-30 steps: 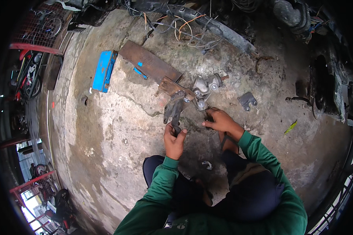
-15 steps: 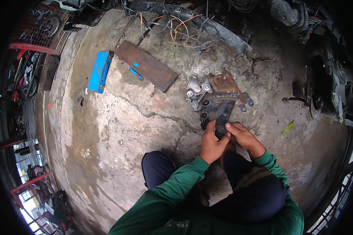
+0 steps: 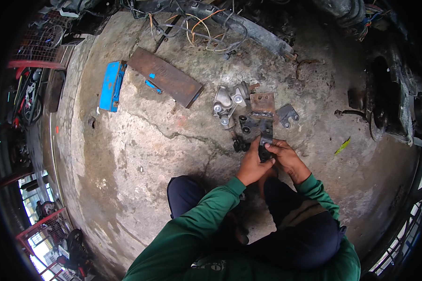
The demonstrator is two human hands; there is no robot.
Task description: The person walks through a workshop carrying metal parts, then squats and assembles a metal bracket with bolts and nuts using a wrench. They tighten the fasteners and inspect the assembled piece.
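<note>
My left hand (image 3: 254, 165) and my right hand (image 3: 287, 159) grip the near end of a dark metal bracket (image 3: 266, 138) from both sides, thumbs on top. A rusty plate (image 3: 262, 101) with small holes shows at its far end; whether it is joined to the dark part I cannot tell. Just left of it lies a silver-grey cast mount (image 3: 229, 97) with bolt heads. A small black part (image 3: 240, 144) sits beside my left fingers. On the right, a dark flat plate (image 3: 287, 116) with holes lies on the concrete. My fingers partly hide the bracket's near end.
A blue metal case (image 3: 111, 86) and a rusty brown box (image 3: 165, 76) stand on the concrete floor (image 3: 140, 140) at far left. Loose wires (image 3: 206, 35) and a long metal beam (image 3: 258, 35) lie across the back. Black vehicle parts (image 3: 384, 100) stand at right.
The bracket has turned in my hands, its near end foreshortened. The dark plate at right now shows apart from the rusty one. The whole view has shifted slightly.
</note>
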